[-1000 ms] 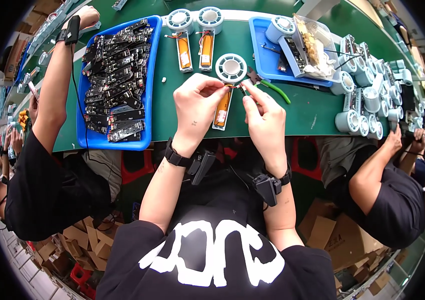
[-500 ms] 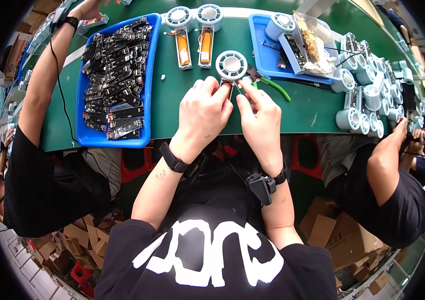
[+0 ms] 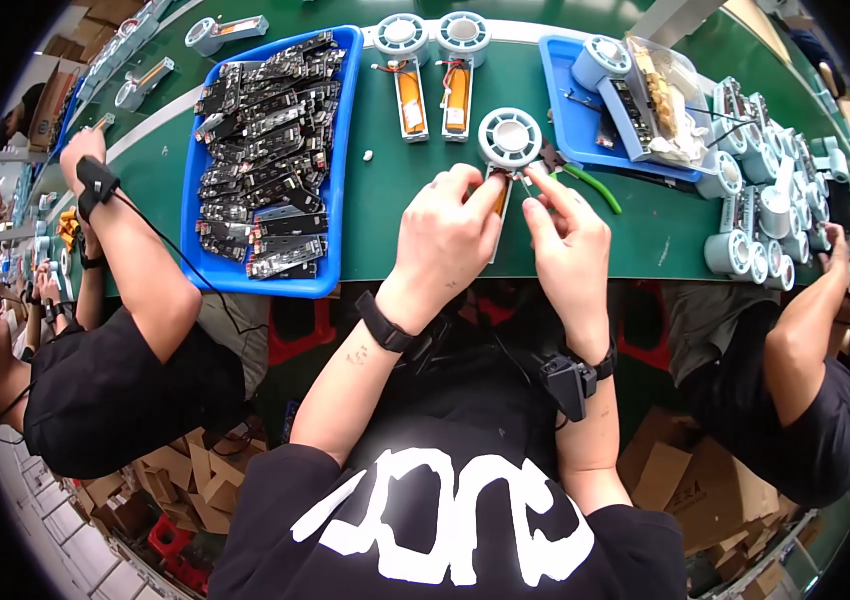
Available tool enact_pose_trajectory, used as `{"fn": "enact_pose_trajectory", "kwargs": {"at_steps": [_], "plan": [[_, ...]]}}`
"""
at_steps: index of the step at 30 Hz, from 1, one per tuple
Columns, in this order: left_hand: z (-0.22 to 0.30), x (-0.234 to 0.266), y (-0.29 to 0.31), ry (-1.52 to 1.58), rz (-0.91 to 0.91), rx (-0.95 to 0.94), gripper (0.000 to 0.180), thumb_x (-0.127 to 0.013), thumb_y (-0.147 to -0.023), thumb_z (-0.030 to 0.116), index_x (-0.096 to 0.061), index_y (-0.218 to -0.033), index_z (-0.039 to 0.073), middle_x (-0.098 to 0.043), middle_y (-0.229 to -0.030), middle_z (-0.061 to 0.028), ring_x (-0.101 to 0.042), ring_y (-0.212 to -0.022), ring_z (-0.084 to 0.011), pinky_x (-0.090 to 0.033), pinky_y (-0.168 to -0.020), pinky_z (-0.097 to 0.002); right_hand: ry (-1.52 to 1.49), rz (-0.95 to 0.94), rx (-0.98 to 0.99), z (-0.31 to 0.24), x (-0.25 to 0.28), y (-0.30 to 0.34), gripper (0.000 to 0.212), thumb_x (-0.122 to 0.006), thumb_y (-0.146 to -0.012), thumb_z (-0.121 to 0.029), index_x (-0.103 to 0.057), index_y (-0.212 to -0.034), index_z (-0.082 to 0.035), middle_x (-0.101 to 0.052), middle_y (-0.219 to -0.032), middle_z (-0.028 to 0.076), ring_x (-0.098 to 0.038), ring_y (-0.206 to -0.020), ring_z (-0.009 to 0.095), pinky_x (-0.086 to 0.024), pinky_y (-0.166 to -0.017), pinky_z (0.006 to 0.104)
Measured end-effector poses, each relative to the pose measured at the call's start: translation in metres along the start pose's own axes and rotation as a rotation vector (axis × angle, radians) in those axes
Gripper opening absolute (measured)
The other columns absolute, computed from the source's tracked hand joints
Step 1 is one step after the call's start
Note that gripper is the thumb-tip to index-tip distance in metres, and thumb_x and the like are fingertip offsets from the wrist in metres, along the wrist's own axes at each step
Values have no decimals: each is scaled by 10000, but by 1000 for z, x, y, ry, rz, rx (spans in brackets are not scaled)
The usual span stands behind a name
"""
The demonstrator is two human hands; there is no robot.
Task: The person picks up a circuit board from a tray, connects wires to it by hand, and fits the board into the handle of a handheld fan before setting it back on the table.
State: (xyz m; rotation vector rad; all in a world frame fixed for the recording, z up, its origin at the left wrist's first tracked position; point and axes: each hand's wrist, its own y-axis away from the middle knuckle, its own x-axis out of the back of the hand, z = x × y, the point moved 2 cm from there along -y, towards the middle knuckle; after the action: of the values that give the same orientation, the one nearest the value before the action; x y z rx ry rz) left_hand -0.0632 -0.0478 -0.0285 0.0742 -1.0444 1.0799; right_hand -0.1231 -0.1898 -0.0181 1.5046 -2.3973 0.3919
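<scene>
Green assembly bench (image 3: 385,215) | white round-headed fan unit with orange body (image 3: 507,150) pinched by left hand (image 3: 450,235) and right hand (image 3: 567,240), fingers closed on it | two similar units (image 3: 435,75) laid finished beyond, assembly judged midway.

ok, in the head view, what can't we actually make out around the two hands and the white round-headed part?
- Head view: the stem of the white round-headed plastic part is covered by the left hand and right hand.
- What the fingertips pinch: hidden between the hands, too small.
- Black circuit boards in the blue plastic tray: details too small.
- Green-handled cutters: jaws partly behind the right hand.
</scene>
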Motion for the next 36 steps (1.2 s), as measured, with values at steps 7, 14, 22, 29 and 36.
{"fn": "enact_pose_trajectory", "kwargs": {"at_steps": [7,14,22,29,36], "plan": [[-1,-8,9,275,149,135,310,-631,-879,-69,-679,-1181,-21,-675,-1088,-163,-723,-897,-285,-593,-795,-359,17,79,14,1,-16,3,314,-693,-926,-18,-715,-1240,-20,-654,-923,34,-561,-718,83,-484,-658,244],[3,-18,22,617,236,323,348,-602,-874,-95,-654,-1216,-53,-689,-1137,-197,-731,-940,-325,-595,-817,-372,230,190,165,-4,-28,6,286,-720,-897,-41,-722,-1178,10,-672,-992,122,-646,-811,225,-527,-737,339],[-5,-14,25,625,216,301,325,-576,-847,-107,-709,-1140,-63,-728,-1109,-207,-738,-950,-331,-598,-831,-366,478,206,221,-18,-34,11,303,-735,-876,-62,-723,-1167,23,-650,-1006,175,-638,-919,339,-517,-817,412],[-8,-15,22,624,237,255,335,-574,-835,-94,-715,-1136,-56,-729,-1128,-221,-734,-956,-360,-597,-842,-369,422,268,103,-16,-41,6,288,-741,-882,-76,-726,-1146,39,-648,-1012,184,-635,-923,331,-513,-812,408],[-12,-9,20,802,150,370,307,-567,-850,-103,-706,-1122,-70,-733,-1089,-214,-745,-945,-325,-597,-826,-359,544,306,191,-19,-45,6,307,-745,-887,-100,-712,-1162,33,-650,-1050,195,-623,-927,345,-504,-811,435]]}}
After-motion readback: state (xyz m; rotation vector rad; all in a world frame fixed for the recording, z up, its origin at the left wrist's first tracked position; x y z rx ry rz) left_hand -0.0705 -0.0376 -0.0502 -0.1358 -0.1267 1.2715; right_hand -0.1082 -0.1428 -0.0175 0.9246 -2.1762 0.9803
